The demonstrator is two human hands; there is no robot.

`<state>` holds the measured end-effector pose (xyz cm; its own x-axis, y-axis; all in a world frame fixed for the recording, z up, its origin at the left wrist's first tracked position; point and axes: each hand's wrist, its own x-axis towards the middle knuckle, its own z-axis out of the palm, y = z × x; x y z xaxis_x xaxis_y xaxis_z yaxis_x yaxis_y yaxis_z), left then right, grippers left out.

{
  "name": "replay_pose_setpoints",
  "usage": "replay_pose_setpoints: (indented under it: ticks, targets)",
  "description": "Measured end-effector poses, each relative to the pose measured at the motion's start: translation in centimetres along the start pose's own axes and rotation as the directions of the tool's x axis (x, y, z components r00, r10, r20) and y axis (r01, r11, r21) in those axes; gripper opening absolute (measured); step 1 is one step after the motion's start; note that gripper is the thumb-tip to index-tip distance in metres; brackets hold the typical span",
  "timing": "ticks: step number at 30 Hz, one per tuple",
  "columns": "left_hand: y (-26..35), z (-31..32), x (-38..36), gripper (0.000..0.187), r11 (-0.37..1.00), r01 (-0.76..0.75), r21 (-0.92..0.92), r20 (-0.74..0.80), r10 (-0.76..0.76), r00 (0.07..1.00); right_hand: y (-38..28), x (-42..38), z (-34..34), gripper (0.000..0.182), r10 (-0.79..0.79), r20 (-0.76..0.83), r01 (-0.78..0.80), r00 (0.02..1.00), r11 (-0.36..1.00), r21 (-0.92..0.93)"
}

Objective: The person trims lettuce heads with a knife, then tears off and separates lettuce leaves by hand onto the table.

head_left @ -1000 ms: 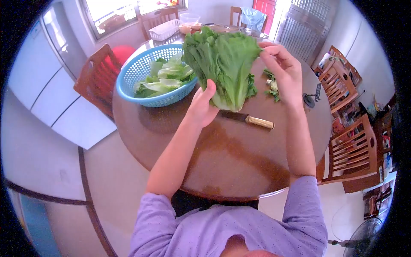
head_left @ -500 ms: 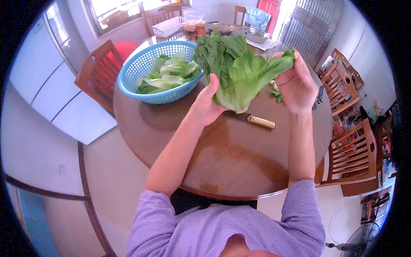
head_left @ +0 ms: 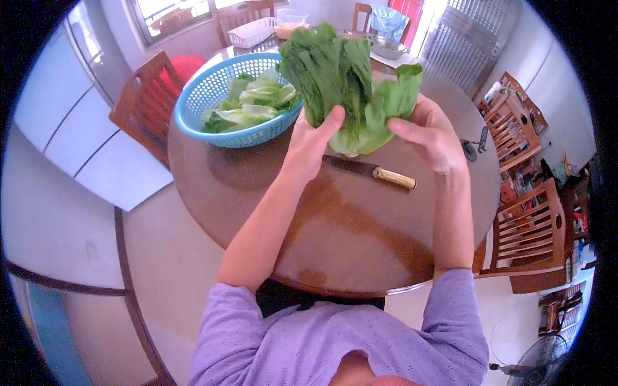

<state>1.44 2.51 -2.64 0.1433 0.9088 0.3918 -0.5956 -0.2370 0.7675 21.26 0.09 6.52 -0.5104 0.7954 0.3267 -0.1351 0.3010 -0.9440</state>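
A head of leafy green lettuce (head_left: 335, 80) is held up over the table, its pale base pointing down. My left hand (head_left: 309, 141) grips it near the base, thumb across the front. On the other side, my right hand (head_left: 428, 132) is closed on an outer leaf, thumb in front and fingers behind. Below the lettuce a knife (head_left: 393, 178) lies on the table, its wooden handle to the right and dark blade to the left. Left of my hands stands a blue plastic colander (head_left: 235, 136) with loose lettuce leaves (head_left: 251, 106) in it.
The round brown table (head_left: 322, 238) carries a white basket (head_left: 252, 32), a clear tub and a metal bowl (head_left: 386, 48) at the far side. A dark object (head_left: 473, 149) lies by the right edge. Wooden chairs (head_left: 524, 238) stand around, and a fan (head_left: 541, 360) at lower right.
My right hand has moved inward and left with the outer leaf, its thumb now over the leaf. The lettuce has turned and risen slightly, with my left thumb now across its front.
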Motion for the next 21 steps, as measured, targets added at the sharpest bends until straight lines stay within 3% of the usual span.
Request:
replay_pose_setpoints:
  ticks: [1, 7, 11, 14, 18, 20, 21]
  targets:
    - [0.1, 0.0, 0.0, 0.061, 1.0, 0.01, -0.001, -0.015, -0.01, 1.0, -0.1, -0.1, 0.2, 0.052, 0.026, 0.014, -0.027, 1.0, 0.999, 0.025]
    - [1.8, 0.5, -0.5, 0.062, 0.985, 0.1, -0.138, -0.06, -0.11, 0.992, -1.7, -1.1, -0.8, 0.033, 0.05, 0.261, 0.008, 0.964, 0.976, -0.22]
    - [1.8, 0.1, -0.3, 0.063, 0.964, 0.105, -0.243, -0.053, -0.121, 0.991, -2.4, -1.8, -1.3, 0.032, 0.0, 0.247, 0.04, 0.969, 0.987, -0.155]
    - [2.4, 0.7, -0.5, 0.063, 0.947, 0.09, -0.31, -0.025, -0.102, 0.994, -1.8, -1.9, -1.9, 0.04, -0.138, 0.225, 0.175, 0.964, 0.973, -0.152]
    - [3.0, 0.3, -0.6, 0.064, 0.876, 0.115, -0.468, 0.042, -0.108, 0.993, -1.3, -2.1, -4.2, 0.041, -0.122, 0.119, 0.122, 0.985, 0.993, 0.008]
    - [3.1, 0.0, -0.6, 0.067, 0.867, 0.107, -0.486, 0.065, -0.086, 0.994, -1.2, -2.2, -5.7, 0.041, -0.157, 0.032, 0.152, 0.987, 0.982, 0.115]
    - [3.0, 0.0, -0.5, 0.07, 0.888, 0.082, -0.453, 0.054, -0.064, 0.996, -1.1, -1.8, -6.6, 0.039, -0.278, 0.072, 0.265, 0.958, 0.953, 0.148]
